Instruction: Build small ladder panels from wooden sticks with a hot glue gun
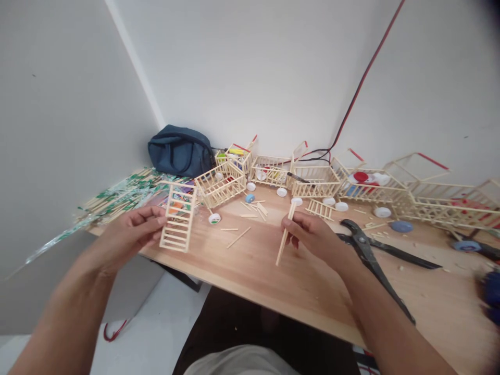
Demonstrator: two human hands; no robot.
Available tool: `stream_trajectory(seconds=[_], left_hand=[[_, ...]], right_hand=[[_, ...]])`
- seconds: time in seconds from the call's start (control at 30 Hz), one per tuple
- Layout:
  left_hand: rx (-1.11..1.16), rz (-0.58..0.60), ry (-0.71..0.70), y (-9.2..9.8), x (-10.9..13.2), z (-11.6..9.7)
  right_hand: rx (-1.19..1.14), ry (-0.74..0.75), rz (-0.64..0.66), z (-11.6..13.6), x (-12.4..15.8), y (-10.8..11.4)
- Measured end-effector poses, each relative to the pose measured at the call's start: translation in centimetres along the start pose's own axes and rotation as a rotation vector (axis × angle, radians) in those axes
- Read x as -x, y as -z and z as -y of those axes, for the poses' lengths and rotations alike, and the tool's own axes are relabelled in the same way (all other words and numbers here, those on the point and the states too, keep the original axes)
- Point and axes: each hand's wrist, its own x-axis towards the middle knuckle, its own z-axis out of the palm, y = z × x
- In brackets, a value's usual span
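Observation:
My left hand point(142, 226) pinches the left rail of a ladder-like panel point(178, 226) made of thin wooden sticks, holding it upright above the table's left part. In my right hand point(308, 232), thumb and fingers close on wooden sticks point(282, 247), apparently two side by side, slanting over the table. Short loose sticks point(239, 237) lie on the tabletop between the hands. Beyond my right hand rests a small ladder-like stick piece point(319, 209). A small stick cart point(221, 188) with bottle-cap wheels stands just behind the panel.
More stick carts with red-tipped handles, one a cart holding caps point(369, 187), line the wall. Black pliers point(371, 252) lie at right on the wooden table point(250, 271). A blue pouch point(179, 151) and wrapped chopsticks point(121, 195) occupy the left. A red-black cable point(361, 86) runs down the wall.

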Motion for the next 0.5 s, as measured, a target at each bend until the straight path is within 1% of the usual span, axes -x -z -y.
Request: stream_trajectory(seconds=[0.03, 0.1, 0.17, 0.23, 0.3, 0.4, 0.5], left_hand=[[0.142, 0.078, 0.059, -1.2, 0.3, -0.1], [0.264, 0.205, 0.098, -3.8, 0.6, -0.4], [0.304, 0.301, 0.078, -6.6, 0.4, -0.6], [0.320, 0.370, 0.065, -9.2, -0.1, -0.9], [0.320, 0.434, 0.062, -11.4, -0.6, -1.2], [0.333, 0.477, 0.058, -13.4, -1.4, -1.6], [0.351, 0.488, 0.061, -14.2, -1.7, -1.8]], right_hand=[[-0.007, 0.005, 0.001, 0.1, 0.0, -0.1], [-0.015, 0.010, 0.001, 0.3, 0.1, -0.3], [-0.016, 0.008, -0.002, 0.5, 0.2, -0.3], [-0.022, 0.004, 0.004, 0.7, 0.3, -0.3], [-0.032, 0.008, 0.016, 0.8, 0.4, -0.2], [-0.046, 0.016, 0.026, 0.7, 0.5, 0.0], [-0.072, 0.030, 0.038, 0.5, 0.4, 0.1]])
